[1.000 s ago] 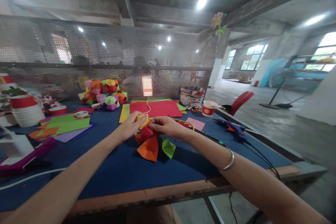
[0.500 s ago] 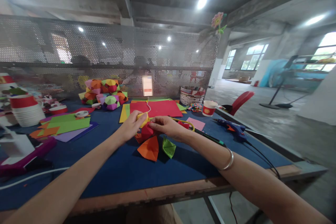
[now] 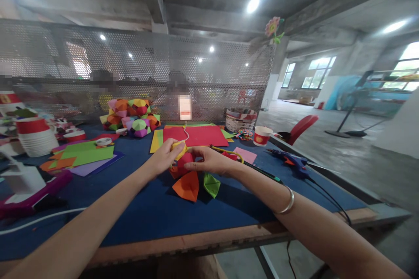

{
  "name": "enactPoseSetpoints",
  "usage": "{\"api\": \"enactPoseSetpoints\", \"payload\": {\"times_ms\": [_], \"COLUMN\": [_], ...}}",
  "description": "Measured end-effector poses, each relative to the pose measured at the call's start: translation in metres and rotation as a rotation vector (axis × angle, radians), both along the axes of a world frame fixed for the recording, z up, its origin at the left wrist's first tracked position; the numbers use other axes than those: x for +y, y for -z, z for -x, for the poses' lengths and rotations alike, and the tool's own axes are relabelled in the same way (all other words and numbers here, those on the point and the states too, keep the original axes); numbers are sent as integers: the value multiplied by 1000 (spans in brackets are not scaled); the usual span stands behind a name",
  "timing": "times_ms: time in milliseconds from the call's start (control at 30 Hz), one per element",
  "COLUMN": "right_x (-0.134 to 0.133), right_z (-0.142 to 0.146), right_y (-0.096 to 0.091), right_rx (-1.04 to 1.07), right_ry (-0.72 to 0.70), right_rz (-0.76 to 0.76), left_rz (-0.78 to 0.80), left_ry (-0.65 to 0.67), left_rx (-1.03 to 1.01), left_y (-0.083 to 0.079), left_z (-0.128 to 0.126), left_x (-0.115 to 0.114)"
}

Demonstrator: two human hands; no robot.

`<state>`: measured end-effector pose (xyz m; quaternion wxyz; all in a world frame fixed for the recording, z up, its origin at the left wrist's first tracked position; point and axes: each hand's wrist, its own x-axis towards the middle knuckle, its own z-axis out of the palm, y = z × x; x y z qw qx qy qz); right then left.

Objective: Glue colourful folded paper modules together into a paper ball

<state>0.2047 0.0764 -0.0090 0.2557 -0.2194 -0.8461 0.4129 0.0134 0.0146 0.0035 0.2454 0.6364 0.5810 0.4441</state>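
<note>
A folded-paper ornament (image 3: 183, 159) with red, yellow and orange faces is held just above the blue table mat. My left hand (image 3: 165, 155) is closed on its yellow upper left side. At the red right side, the fingers and thumb of my right hand (image 3: 207, 161) grip the ornament; part of it is hidden behind them. Just below lie two loose folded pieces, an orange one (image 3: 186, 186) and a green one (image 3: 211, 185). Behind the hands, red paper sheets (image 3: 199, 135) lie stacked over yellow and green ones.
Finished paper balls (image 3: 139, 115) are piled at the back left. Coloured sheets (image 3: 87, 156), a cup stack (image 3: 36, 137) and a purple power strip (image 3: 39, 196) stand left. A paper cup (image 3: 262, 135), a woven basket (image 3: 241, 120) and a corded glue gun (image 3: 291, 160) are right.
My right hand's fingers have shifted on the red side, the thumb now lower and spread further from the fingers. The left hand keeps its hold. The whole view has moved slightly.
</note>
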Motion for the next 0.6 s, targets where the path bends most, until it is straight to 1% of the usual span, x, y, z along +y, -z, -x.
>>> {"api": "enactPoseSetpoints", "payload": {"times_ms": [267, 600], "right_x": [-1, -2], "right_z": [1, 4], "right_y": [4, 5], "right_rx": [43, 111], "right_ry": [-22, -40], "right_rz": [126, 196], "left_rz": [0, 6], "left_ry": [-34, -91], "left_rx": [-6, -46], "left_y": [-1, -1], "left_z": [-4, -7], "left_x": [-1, -3]}}
